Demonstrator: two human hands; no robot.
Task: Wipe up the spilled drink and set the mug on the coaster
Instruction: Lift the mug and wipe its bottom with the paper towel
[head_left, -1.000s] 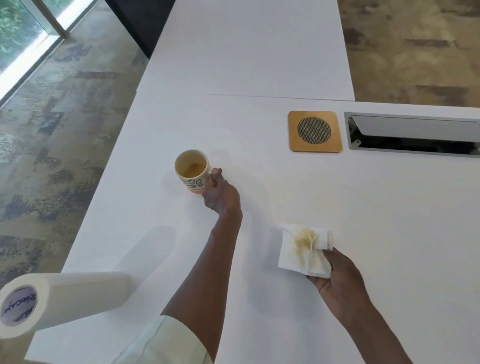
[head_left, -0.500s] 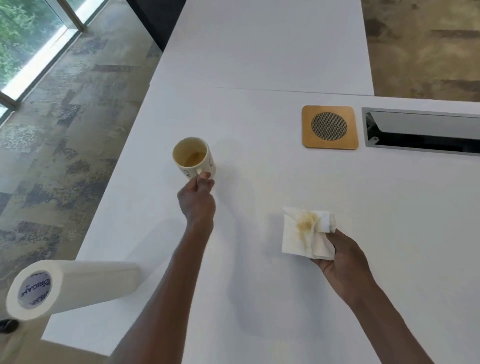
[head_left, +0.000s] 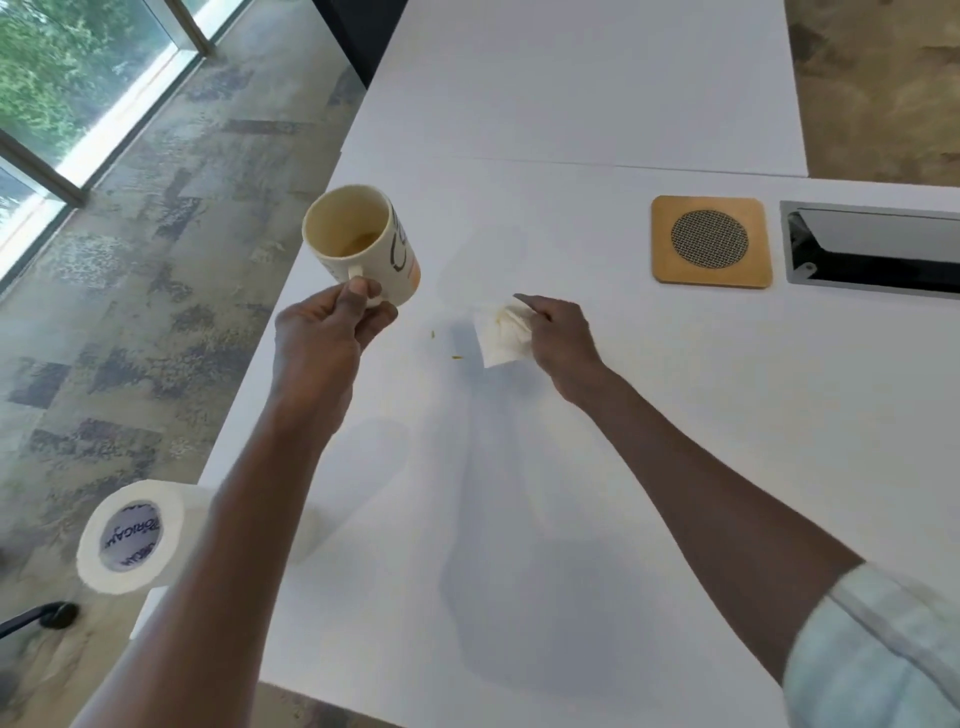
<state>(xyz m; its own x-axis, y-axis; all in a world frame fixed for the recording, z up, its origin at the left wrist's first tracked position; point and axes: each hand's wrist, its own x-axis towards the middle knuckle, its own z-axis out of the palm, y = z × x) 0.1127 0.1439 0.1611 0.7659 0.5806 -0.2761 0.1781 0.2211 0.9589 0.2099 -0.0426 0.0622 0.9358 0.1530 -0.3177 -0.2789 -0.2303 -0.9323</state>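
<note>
Two hands are at work over the white table (head_left: 571, 467). Farthest out to the left of the left hand (head_left: 324, 338), near the table's edge, lies a paper towel roll (head_left: 132, 535) on its side, printed core end toward the camera.

The left hand is closed on the handle of the mug (head_left: 363, 244), pinching it between thumb and fingers. The mug hangs in the air just above and beyond that hand, clear of the table. It is tilted: its long axis leans away from upright, the open mouth facing up and toward the camera, the handle pointing down into the grip. A little brownish drink shows pooled low inside, so much more tilt could spill it.

Between the two hands, a few small yellowish specks (head_left: 456, 357) sit on the table. Just to their right, the right hand (head_left: 558, 332) is clamped on a crumpled, stained paper towel (head_left: 501, 338), pressing it to the surface.

Well to the right of that hand and beyond it lies the square wooden coaster (head_left: 710, 241) with a round mesh centre, nothing on it, and just beside it a metal cable hatch (head_left: 872, 249).

The step in hand looks like wiping with the mug lifted out of the way. Next, I judge, the towel should sweep left over the specks, then the mug needs levelling and carrying right to the coaster.
</note>
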